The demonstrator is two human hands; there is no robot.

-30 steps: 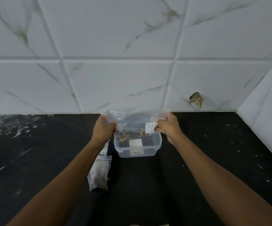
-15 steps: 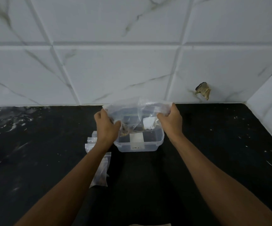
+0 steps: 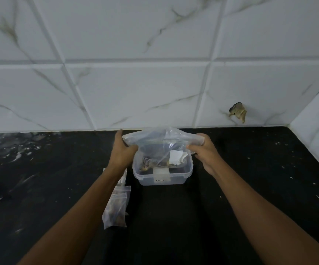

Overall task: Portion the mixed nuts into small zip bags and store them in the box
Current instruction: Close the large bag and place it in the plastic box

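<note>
A clear plastic box (image 3: 162,177) stands on the black counter near the tiled wall. Above and partly inside it hangs a large clear bag of mixed nuts (image 3: 160,146) with a white label. My left hand (image 3: 123,152) grips the bag's left top corner and my right hand (image 3: 202,150) grips its right top corner. The nuts sag at the bag's bottom, inside the box. Small filled zip bags (image 3: 116,209) lie on the counter left of the box, partly hidden under my left forearm.
The black counter (image 3: 250,178) is speckled with white marks and ends at a white marble-tiled wall (image 3: 155,83) behind and at the right corner. A chipped hole (image 3: 238,111) shows in the wall tile at the right.
The bag has sunk lower into the box while both hands kept their grip on its top corners; the camera tilted slightly.
</note>
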